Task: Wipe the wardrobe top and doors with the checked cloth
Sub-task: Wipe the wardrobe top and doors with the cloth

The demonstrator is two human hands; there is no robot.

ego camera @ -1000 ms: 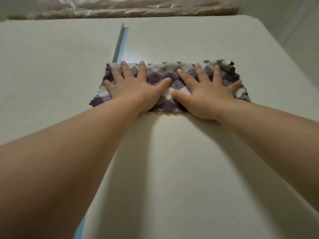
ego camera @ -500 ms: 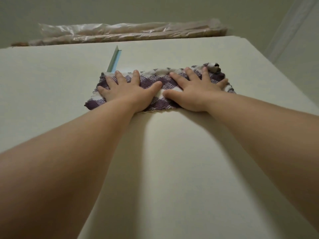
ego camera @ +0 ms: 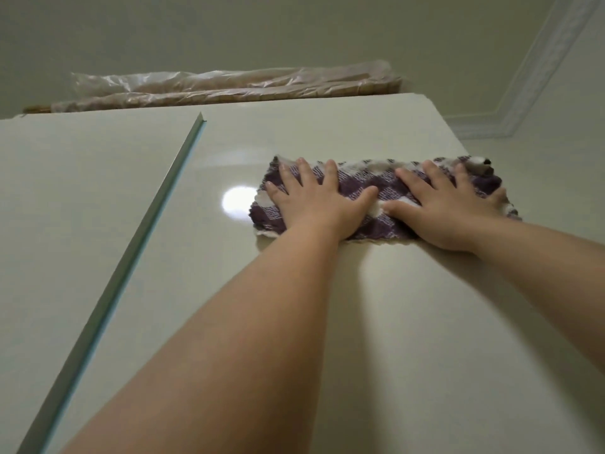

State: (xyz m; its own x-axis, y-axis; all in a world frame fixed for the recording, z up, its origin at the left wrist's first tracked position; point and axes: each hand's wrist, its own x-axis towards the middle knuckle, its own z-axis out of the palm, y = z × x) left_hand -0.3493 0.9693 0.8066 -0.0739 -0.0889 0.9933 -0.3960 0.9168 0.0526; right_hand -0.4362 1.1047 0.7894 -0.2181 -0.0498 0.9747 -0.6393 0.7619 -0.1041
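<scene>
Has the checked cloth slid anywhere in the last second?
Yes: the checked cloth slid right across the wardrobe door, off the green edge strip.

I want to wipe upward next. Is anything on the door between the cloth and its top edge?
Nothing visible. The door is bare from the checked cloth, under the left hand and right hand, to its top edge. A plastic-wrapped bundle lies beyond that edge.

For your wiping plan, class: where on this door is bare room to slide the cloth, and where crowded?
Bare: the door above the cloth, and left of it to the strip. Crowded: above the door, where a wrapped bundle lies.
</scene>
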